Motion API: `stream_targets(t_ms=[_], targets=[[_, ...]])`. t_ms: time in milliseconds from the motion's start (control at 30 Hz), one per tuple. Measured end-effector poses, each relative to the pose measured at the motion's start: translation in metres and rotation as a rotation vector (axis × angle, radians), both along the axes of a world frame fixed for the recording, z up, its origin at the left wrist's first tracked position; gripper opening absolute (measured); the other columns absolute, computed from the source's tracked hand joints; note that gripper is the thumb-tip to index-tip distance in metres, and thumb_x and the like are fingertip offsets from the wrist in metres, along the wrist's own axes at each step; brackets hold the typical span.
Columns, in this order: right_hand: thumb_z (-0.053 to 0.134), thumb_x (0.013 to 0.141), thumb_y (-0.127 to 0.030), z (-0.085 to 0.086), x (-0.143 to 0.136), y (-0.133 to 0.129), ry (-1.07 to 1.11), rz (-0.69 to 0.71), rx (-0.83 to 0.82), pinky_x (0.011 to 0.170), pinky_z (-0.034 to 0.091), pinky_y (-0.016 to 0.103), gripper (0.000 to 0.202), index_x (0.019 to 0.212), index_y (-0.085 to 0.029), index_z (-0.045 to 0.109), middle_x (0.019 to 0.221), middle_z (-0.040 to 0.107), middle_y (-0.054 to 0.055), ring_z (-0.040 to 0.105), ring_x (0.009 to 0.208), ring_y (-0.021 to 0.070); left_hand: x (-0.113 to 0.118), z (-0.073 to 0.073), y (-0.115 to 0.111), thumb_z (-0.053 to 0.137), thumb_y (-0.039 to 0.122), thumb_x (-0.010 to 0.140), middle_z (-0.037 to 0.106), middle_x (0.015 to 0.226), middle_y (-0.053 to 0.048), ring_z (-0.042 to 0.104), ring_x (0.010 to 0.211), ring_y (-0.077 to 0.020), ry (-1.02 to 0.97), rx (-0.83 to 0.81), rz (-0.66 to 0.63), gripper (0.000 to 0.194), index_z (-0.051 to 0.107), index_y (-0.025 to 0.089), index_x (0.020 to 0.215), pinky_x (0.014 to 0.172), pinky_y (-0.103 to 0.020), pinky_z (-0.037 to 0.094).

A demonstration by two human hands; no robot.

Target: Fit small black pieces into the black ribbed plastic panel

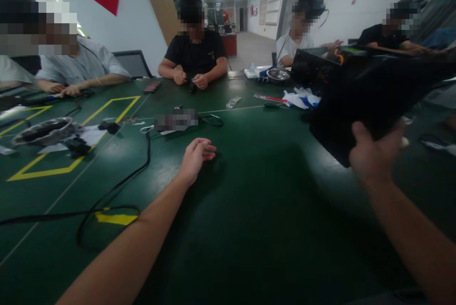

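One large black object (359, 91) is held up over the right side of the desk (249, 210), its lower corner tilted down toward the surface. The person's right hand (375, 155) grips its lower edge, thumb against the near face; the other fingers are blurred and partly hidden. Behind the object is a dark boxy form (309, 70) with orange detail; whether the two are joined cannot be told.

The left hand (197, 155) is empty, fingers loosely curled and slightly apart, low over the middle of the desk. Just beyond it lies a blurred-out item (176, 120), with a black cable (147, 153) looping toward the left forearm.

Near the dark form are white-and-blue gloves (302, 99) and a metal bowl (278, 74). On the left, a round, shiny-rimmed item (46, 130) and small black parts (77, 147) lie around yellow tape outlines (42, 172). Across the desk, a person in a black shirt (195, 53) handles a small dark item (193, 86).
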State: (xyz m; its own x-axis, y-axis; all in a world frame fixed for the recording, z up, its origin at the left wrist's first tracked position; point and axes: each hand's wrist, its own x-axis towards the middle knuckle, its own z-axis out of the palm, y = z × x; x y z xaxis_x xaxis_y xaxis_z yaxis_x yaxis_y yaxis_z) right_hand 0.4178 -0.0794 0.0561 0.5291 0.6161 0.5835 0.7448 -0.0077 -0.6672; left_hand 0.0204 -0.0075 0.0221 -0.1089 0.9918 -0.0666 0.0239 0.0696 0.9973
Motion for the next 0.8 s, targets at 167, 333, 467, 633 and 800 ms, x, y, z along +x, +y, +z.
stream_targets(t_ms=[167, 333, 467, 633, 800], targets=[[0.050, 0.101, -0.031, -0.028, -0.055, 0.000, -0.494, 0.481, -0.062, 0.109, 0.056, 0.056, 0.053, 0.154, -0.031, 0.056, 0.143, 0.070, 0.014, 0.067, 0.133, 0.0354, -0.005, 0.000, -0.001, 0.052, 0.060, 0.093, 0.080, 0.084, -0.010, 0.072, 0.070, -0.0223, -0.077, -0.030, -0.060, 0.045, 0.063, 0.019, 0.109, 0.069, -0.035, 0.056], [0.045, 0.102, -0.009, -0.040, -0.106, 0.021, -0.906, 0.745, -0.096, 0.101, 0.059, 0.049, 0.056, 0.152, -0.029, 0.063, 0.147, 0.070, 0.013, 0.069, 0.131, 0.0304, -0.009, 0.000, -0.002, 0.045, 0.077, 0.090, 0.079, 0.082, -0.009, 0.071, 0.069, -0.0237, -0.148, -0.057, -0.155, 0.067, 0.064, 0.019, 0.119, 0.068, -0.035, 0.055], [0.047, 0.106, -0.011, -0.040, -0.143, 0.029, -0.965, 0.816, -0.116, 0.099, 0.059, 0.048, 0.053, 0.153, -0.029, 0.063, 0.147, 0.069, 0.013, 0.070, 0.127, 0.0295, -0.006, -0.001, -0.002, 0.060, 0.074, 0.083, 0.078, 0.088, -0.009, 0.074, 0.079, -0.0272, -0.212, -0.053, -0.131, 0.061, 0.067, 0.020, 0.112, 0.072, -0.037, 0.057], [0.058, 0.107, -0.033, -0.045, -0.159, 0.025, -0.896, 0.976, -0.195, 0.104, 0.055, 0.053, 0.052, 0.159, -0.025, 0.058, 0.152, 0.066, 0.016, 0.066, 0.131, 0.0327, -0.005, -0.001, -0.004, 0.077, 0.031, 0.066, 0.077, 0.096, -0.004, 0.073, 0.091, -0.0257, -0.193, -0.016, -0.063, 0.042, 0.068, 0.020, 0.105, 0.080, -0.035, 0.057], [0.057, 0.102, -0.064, -0.043, -0.143, 0.028, -0.671, 1.042, -0.128, 0.110, 0.049, 0.057, 0.064, 0.151, -0.025, 0.065, 0.151, 0.067, 0.015, 0.064, 0.133, 0.0352, -0.009, 0.000, -0.004, 0.073, 0.024, 0.062, 0.076, 0.093, -0.002, 0.071, 0.088, -0.0241, -0.143, -0.012, -0.025, 0.044, 0.071, 0.020, 0.106, 0.074, -0.032, 0.055]])
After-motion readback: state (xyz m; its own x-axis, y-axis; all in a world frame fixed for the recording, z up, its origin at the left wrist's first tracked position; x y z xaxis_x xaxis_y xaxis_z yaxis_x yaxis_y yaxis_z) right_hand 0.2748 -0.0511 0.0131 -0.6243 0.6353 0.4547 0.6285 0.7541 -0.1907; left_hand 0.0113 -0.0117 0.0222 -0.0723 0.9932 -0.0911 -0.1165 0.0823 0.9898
